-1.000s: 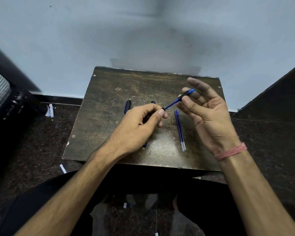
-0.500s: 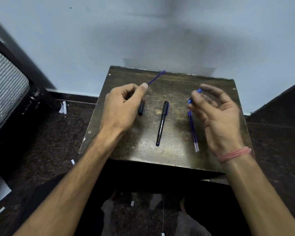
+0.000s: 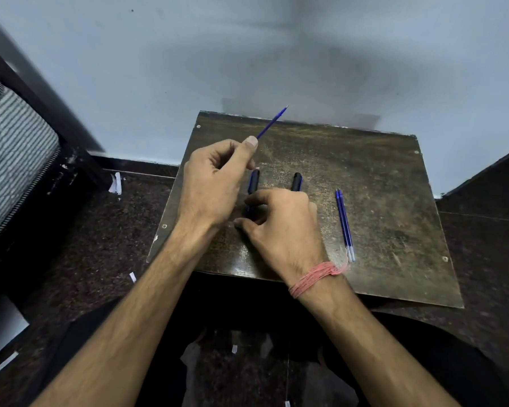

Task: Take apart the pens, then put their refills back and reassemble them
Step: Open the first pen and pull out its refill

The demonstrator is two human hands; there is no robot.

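Observation:
My left hand (image 3: 218, 183) hovers over the left part of the dark wooden board (image 3: 379, 171) and pinches a blue refill (image 3: 272, 121) whose tip points up and to the right. Two black pens lie side by side on the board: the left pen (image 3: 254, 182) and the middle pen (image 3: 296, 181). My right hand (image 3: 279, 227) rests low over their near ends, forefinger and thumb curled round the lower part of the left pen. Two more blue refills (image 3: 345, 224) lie together on the board to the right of that hand.
The board lies on a dark speckled floor against a pale wall (image 3: 188, 54). A dark bed frame with a striped mattress (image 3: 12, 154) stands at the left. Small white paper scraps (image 3: 115, 183) lie on the floor. A dark edge (image 3: 488, 177) rises at the right.
My left hand pulled the refill away from my right hand and raised it up-left. My right hand dropped leftwards onto the left pen. The view shifted left.

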